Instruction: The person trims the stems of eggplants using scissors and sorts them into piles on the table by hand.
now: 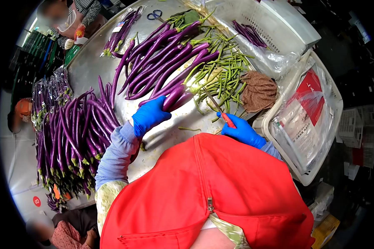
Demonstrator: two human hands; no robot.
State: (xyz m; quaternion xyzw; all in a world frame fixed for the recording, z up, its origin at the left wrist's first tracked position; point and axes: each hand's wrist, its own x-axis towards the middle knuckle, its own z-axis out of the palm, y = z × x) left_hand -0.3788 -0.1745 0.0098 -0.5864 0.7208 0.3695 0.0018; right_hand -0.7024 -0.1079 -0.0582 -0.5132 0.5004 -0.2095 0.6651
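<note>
My left hand (151, 115), in a blue glove, is closed around the end of a long purple eggplant (170, 101). More than one eggplant lies close together there, and the fingers hide part of them. In my blue-gloved right hand (242, 130) is a knife (227, 120) with a red handle, its thin blade pointing up and left toward the stem ends. Beside the blade lies a heap of cut green stems (224, 68). Beyond my left hand a loose pile of eggplants (164, 58) spreads across the metal table (153, 155).
A large stack of eggplants (77, 128) fills the left side, with bagged eggplants (52, 93) behind. Scissors (155, 15) lie at the back. On the right are a brown cloth (258, 91), a white crate (220, 9) and a basket (340, 97) of plastic bags. Other people are nearby.
</note>
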